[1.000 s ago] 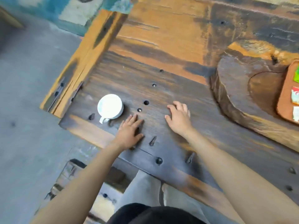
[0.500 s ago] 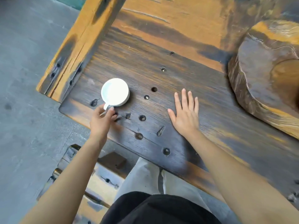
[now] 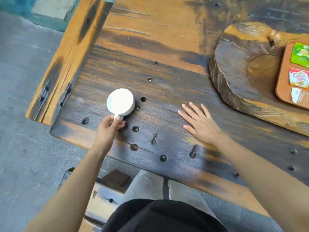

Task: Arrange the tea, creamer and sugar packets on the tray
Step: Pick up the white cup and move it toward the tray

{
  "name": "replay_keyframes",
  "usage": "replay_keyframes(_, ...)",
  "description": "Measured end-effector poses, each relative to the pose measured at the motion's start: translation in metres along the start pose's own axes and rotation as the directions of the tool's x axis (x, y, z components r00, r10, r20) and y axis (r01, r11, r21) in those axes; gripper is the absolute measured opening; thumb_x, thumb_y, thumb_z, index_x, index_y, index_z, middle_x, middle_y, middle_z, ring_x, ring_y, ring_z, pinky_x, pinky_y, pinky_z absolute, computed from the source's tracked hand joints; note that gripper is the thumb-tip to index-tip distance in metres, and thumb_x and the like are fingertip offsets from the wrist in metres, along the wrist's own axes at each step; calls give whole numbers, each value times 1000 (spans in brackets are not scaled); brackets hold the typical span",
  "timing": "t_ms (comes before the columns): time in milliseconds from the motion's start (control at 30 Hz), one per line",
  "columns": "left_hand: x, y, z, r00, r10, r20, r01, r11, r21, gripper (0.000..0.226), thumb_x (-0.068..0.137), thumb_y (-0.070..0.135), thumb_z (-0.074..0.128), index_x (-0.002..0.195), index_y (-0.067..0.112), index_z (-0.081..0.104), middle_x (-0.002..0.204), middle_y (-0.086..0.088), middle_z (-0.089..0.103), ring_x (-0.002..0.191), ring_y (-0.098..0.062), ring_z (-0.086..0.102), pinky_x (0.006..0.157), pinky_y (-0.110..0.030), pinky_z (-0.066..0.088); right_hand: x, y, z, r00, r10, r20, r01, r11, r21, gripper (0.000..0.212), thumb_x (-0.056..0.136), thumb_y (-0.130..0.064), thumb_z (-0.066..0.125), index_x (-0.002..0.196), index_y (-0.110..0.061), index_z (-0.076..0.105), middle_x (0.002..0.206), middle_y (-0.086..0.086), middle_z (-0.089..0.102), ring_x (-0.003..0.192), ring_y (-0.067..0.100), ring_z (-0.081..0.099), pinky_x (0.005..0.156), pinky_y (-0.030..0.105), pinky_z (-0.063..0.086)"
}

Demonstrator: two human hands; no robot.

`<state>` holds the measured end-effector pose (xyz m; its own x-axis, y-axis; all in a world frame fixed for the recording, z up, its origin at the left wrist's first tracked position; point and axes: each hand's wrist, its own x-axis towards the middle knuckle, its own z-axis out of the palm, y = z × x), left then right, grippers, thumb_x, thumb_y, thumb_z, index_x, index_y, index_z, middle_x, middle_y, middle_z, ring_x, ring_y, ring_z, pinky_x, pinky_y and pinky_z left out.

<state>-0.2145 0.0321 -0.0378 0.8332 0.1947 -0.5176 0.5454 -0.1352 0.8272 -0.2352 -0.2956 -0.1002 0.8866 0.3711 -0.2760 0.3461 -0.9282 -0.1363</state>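
Dark weathered wooden table (image 3: 167, 91) over grey floor. Left hand (image 3: 108, 129) pinches the handle of the white ceramic mug (image 3: 120, 102) — right hand (image 3: 200, 124) flat, fingers spread, holding nothing. Far right: orange tray (image 3: 282, 76) on a round wood slab (image 3: 242, 67) — green tea packet (image 3: 300, 55), red-white creamer packet (image 3: 299, 78), pale sugar packet (image 3: 300, 95) lined up on it.

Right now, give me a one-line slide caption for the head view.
Left hand pinches the white mug handle, right hand flat on the wooden table; packets on the tray at right.

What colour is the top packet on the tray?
Green, with a small yellow and red logo: the top packet on the tray, seen in the head view.
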Motion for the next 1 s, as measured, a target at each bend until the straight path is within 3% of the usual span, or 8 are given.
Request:
replay_keyframes(133, 2, 14, 27, 995, 27, 93, -27, 1000, 6, 14, 93, 14, 52, 79, 16, 56, 81, -5, 64, 77, -12, 62, 72, -17, 50, -28, 19, 1, 997, 71, 7, -71, 997, 19, 59, 93, -55, 7, 145, -31, 22, 155, -3, 28, 143, 21, 20, 114, 44, 2)
replay_keyframes(233, 2, 32, 51, 978, 62, 200, -71, 997, 36, 14, 93, 12, 52, 80, 15, 56, 79, -4, 63, 76, -12, 63, 81, -21, 52, -49, 30, 3, 992, 129, 2, -129, 991, 48, 56, 94, -52, 14, 145, -32, 20, 156, -5, 24, 145, 18, 17, 114, 43, 0)
replay_keyframes(333, 1, 52, 80, 954, 89, 288, -111, 992, 61, 14, 93, 12, 52, 81, 16, 56, 78, -2, 63, 70, -4, 66, 77, -15, 54, -68, 35, 5, 978, 207, -8, -205, 975, 88, 55, 93, -47, 20, 145, -32, 21, 156, -6, 21, 145, 17, 15, 114, 42, -2)
replay_keyframes(400, 1, 66, 100, 927, 88, 364, -127, 988, 85, 13, 93, 11, 51, 82, 16, 57, 80, -2, 62, 76, -9, 64, 76, -13, 54, -80, 36, 8, 961, 277, -24, -272, 955, 114, 55, 93, -47, 19, 145, -32, 21, 156, -6, 23, 145, 16, 16, 114, 42, -1)
replay_keyframes(533, 5, 91, 144, 860, 95, 501, -185, 974, 132, 15, 94, 12, 50, 82, 17, 58, 80, -3, 63, 78, -15, 61, 82, -22, 52, -103, 37, 15, 891, 454, -34, -439, 877, 195, 58, 91, -50, 13, 146, -34, 18, 158, -9, 17, 146, 13, 8, 115, 41, -6)
replay_keyframes(700, 12, 113, 199, 800, 87, 594, -222, 962, 157, 14, 94, 15, 51, 82, 16, 59, 81, -4, 63, 77, -17, 61, 93, -37, 49, -111, 24, 24, 746, 661, -84, -619, 734, 278, 57, 91, -48, 17, 144, -32, 25, 156, -7, 24, 145, 16, 18, 113, 42, -4)
replay_keyframes(767, 14, 121, 221, 778, 97, 621, -231, 963, 139, 16, 94, 16, 51, 79, 17, 58, 81, -4, 63, 76, -16, 61, 93, -37, 49, -110, 20, 26, 707, 702, -85, -657, 697, 288, 55, 91, -46, 19, 144, -32, 26, 156, -6, 26, 145, 16, 20, 114, 43, -3)
replay_keyframes(1000, 21, 140, 288, 714, 133, 688, -302, 944, 131, 20, 96, 18, 48, 77, 18, 53, 80, -4, 61, 74, -12, 61, 81, -23, 53, -109, 21, 31, 686, 713, -146, -661, 694, 283, 50, 92, -44, 31, 141, -32, 35, 152, -6, 35, 141, 15, 26, 115, 46, 7)
